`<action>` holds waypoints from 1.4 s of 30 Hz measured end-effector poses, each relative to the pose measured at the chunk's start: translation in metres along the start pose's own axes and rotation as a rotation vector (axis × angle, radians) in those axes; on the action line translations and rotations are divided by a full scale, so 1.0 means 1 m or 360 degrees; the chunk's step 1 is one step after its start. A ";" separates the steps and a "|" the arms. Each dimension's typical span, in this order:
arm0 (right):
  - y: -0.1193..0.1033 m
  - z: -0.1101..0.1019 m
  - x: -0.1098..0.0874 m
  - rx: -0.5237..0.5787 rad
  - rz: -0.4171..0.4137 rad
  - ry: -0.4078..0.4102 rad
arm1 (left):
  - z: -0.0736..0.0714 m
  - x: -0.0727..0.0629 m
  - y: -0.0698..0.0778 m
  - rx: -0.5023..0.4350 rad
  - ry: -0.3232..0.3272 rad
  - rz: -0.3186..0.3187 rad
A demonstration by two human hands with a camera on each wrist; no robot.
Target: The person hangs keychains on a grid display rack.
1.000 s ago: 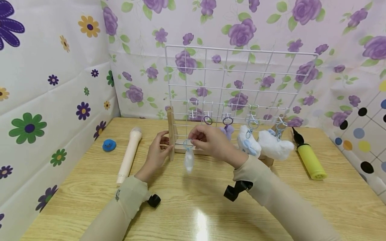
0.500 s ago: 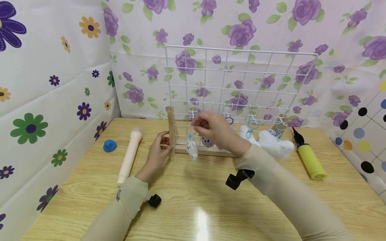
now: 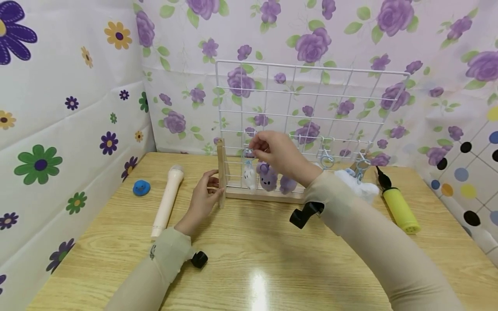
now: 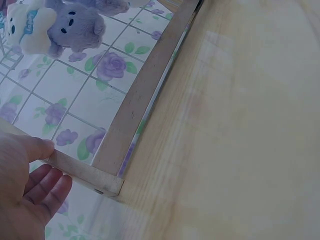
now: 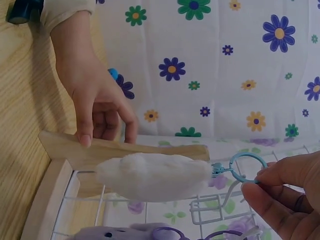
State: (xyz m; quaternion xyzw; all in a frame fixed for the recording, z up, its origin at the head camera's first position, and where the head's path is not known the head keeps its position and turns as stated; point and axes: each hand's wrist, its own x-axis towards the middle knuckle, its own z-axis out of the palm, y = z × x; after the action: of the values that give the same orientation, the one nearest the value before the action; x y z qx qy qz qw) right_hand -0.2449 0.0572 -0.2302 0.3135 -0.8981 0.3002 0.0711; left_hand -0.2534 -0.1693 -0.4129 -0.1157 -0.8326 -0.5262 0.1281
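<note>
My right hand [image 3: 278, 151] pinches the light blue ring [image 5: 248, 154] of a small white plush keychain [image 3: 249, 177] between thumb and fingers. The plush hangs in front of the white wire grid rack [image 3: 311, 67]. In the right wrist view the ring is right at a white wire hook [image 5: 206, 222] on the grid. My left hand [image 3: 204, 190] grips the rack's wooden end post [image 3: 221, 166], thumb on one side and fingers on the other. Beside the white plush hang two purple plush keychains, one [image 3: 267, 179] with a face showing and another [image 3: 288, 185] partly behind my right arm.
A white plush [image 3: 359, 185] hangs farther right, partly covered by my sleeve. To the left lie a cream microphone-shaped stick [image 3: 167, 203] and a small blue toy [image 3: 141, 187]. A yellow hand pump [image 3: 400, 211] lies at the right. Flowered cloth [image 3: 175, 77] stands behind the table.
My right hand has risen toward the hooks, carrying the white plush keychain up and closer to the grid. The plush has turned to show its face. My left hand stays on the post.
</note>
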 end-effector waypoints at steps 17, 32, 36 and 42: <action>0.004 0.002 0.017 -0.0136 0.0070 -0.0144 | 0.000 0.002 -0.002 -0.0001 -0.0006 0.0030; 0.003 0.005 0.019 -0.0265 0.0064 -0.0178 | 0.001 0.001 -0.003 0.0004 0.0011 0.0032; 0.003 0.004 0.019 -0.0266 0.0073 -0.0177 | 0.000 0.001 -0.003 0.0007 0.0018 0.0038; 0.003 0.002 0.017 -0.0222 0.0063 -0.0159 | 0.001 0.000 -0.002 -0.0005 0.0018 0.0010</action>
State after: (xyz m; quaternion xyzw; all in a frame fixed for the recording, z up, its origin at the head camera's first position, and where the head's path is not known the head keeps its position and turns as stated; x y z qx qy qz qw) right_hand -0.2597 0.0493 -0.2275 0.3044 -0.9253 0.2223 0.0420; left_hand -0.2543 -0.1694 -0.4152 -0.1155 -0.8307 -0.5278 0.1342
